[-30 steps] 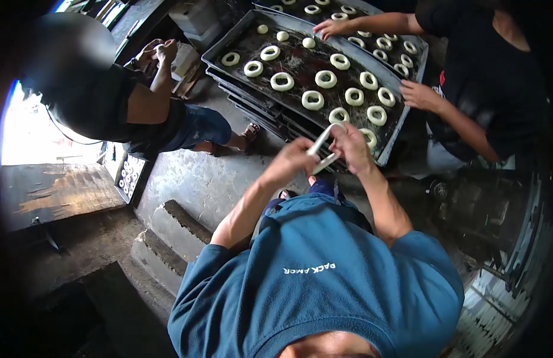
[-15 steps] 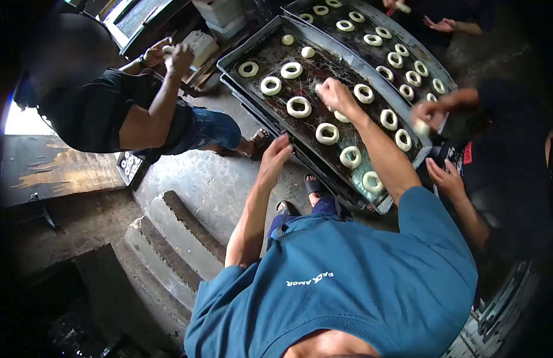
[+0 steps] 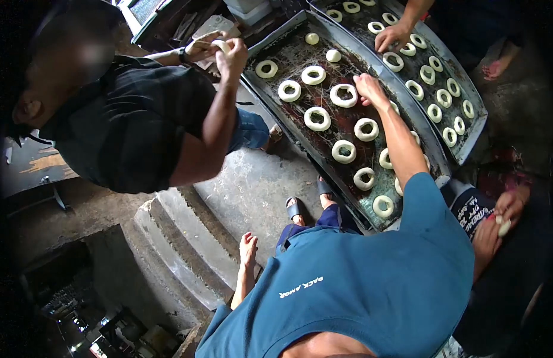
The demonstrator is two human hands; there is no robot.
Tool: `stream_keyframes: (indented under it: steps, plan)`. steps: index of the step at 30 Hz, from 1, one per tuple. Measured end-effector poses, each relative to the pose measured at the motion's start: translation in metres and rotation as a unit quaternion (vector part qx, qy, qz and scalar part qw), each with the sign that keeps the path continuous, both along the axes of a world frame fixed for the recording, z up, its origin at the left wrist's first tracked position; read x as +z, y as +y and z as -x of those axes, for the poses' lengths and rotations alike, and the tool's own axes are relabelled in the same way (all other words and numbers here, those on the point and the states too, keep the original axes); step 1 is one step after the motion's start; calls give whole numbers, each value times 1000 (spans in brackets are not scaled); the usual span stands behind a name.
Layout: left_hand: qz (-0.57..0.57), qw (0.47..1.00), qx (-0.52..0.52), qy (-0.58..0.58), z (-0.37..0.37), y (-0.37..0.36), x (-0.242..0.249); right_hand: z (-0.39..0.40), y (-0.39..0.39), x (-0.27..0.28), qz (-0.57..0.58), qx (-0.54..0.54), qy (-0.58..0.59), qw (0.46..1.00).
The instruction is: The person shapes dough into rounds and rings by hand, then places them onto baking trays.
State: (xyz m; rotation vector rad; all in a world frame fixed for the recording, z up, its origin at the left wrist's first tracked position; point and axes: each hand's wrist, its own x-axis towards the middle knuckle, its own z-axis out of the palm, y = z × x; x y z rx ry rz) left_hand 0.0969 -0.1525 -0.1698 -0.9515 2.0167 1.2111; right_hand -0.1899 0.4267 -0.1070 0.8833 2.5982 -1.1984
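Over a dark metal baking tray [image 3: 276,36], my right hand [image 3: 372,90] hovers just beside a pale dough ring [image 3: 344,95], its fingers partly bent and nothing visible in them. Several more dough rings lie around it, such as one nearer me [image 3: 366,129] and one at the left [image 3: 317,119]. Two small dough balls, one of them at the far end [image 3: 312,39] and the other closer [image 3: 333,55], sit on the same tray. My right forearm covers some rings. My left hand [image 3: 248,247] hangs low by my side, fingers loosely curled, empty.
A second tray [image 3: 461,152] of dough rings adjoins on the right, with a co-worker's hand [image 3: 394,37] above it. At left a co-worker holds a dough piece [image 3: 221,46]. Another co-worker's hands [image 3: 497,230] handle dough at right. Concrete steps [image 3: 187,238] rise at lower left.
A dough ring now lies on the tray beside my right hand, where there was bare metal. My left hand has dropped from the tray's edge to my side. A co-worker's hand has reached over the second tray.
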Motion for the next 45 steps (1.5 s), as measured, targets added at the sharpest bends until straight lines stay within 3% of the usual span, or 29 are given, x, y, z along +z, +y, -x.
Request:
stream_keyframes:
  steps: [2, 4, 5, 6, 8, 10, 12, 13, 16, 18, 20, 22, 23, 24, 26, 28, 32, 34, 36, 38, 40, 41, 42, 43, 44, 45]
  plan:
    - [-9, 1000, 7, 17, 4, 0, 1, 35, 18, -10, -60, 28, -32, 997]
    - [-40, 998, -35, 41, 14, 8, 11, 64, 17, -14, -12, -9, 86, 996]
    - [-40, 997, -44, 48, 21, 19, 21, 86, 20, -32, -128, 35, 113, 985]
    - [-52, 994, -69, 67, 26, 22, 23, 104, 18, -52, -183, 11, 134, 974]
    - [-68, 990, -98, 71, 37, 38, 39, 128, 11, -69, -180, 6, 76, 981]
    - [-79, 987, -110, 90, 45, 50, 48, 138, 6, -94, -202, -33, 127, 971]
    - [-99, 985, -109, 93, 51, 61, 50, 118, -5, -75, -2, -31, 156, 987]
    - [-114, 982, -121, 93, 56, 69, 53, 106, -13, -68, -89, -31, 167, 982]
    - [-154, 965, -174, 122, 72, 98, 59, 38, -35, -47, 12, -159, 281, 946]
    - [-187, 947, -209, 155, 85, 123, 57, -35, -63, -20, -23, -151, 326, 933]
    - [-236, 920, -263, 171, 100, 152, 61, -104, -92, -26, 89, -110, 308, 941]
    - [-305, 909, -237, 157, 111, 196, 83, -173, -134, -26, 162, -42, 272, 948]
    - [-364, 896, -218, 127, 113, 214, 102, -200, -161, 5, 396, -142, 221, 880]
    - [-421, 880, -199, 95, 115, 228, 116, -219, -176, 14, 371, -127, 183, 902]
    - [-428, 856, -268, 111, 112, 236, 114, -247, -199, 37, 300, -147, 177, 926]
    - [-444, 806, -355, 162, 109, 243, 116, -268, -210, 49, 312, -196, 246, 897]
    - [-490, 786, -347, 146, 99, 248, 144, -291, -222, 54, 253, -157, 310, 903]
    - [-464, 788, -368, 171, 90, 243, 140, -294, -224, 78, 306, -174, 256, 900]
    - [-484, 788, -334, 184, 73, 239, 149, -292, -227, 105, 333, -165, 303, 878]
    - [-470, 769, -366, 233, 67, 229, 144, -289, -230, 120, 176, -162, 337, 911]
    - [-457, 783, -355, 228, 72, 217, 155, -290, -238, 114, 141, -168, 338, 915]
    - [-518, 769, -286, 243, 81, 215, 165, -292, -241, 96, -23, -56, 392, 918]
    - [-550, 775, -230, 209, 90, 210, 189, -292, -245, 90, -187, 57, 434, 880]
    - [-601, 754, -193, 184, 89, 205, 197, -298, -252, 84, -95, 63, 372, 921]
    - [-649, 728, -155, 156, 88, 201, 201, -298, -246, 87, -93, 68, 372, 921]
    - [-606, 748, -233, 138, 89, 194, 184, -291, -232, 95, 49, -4, 365, 930]
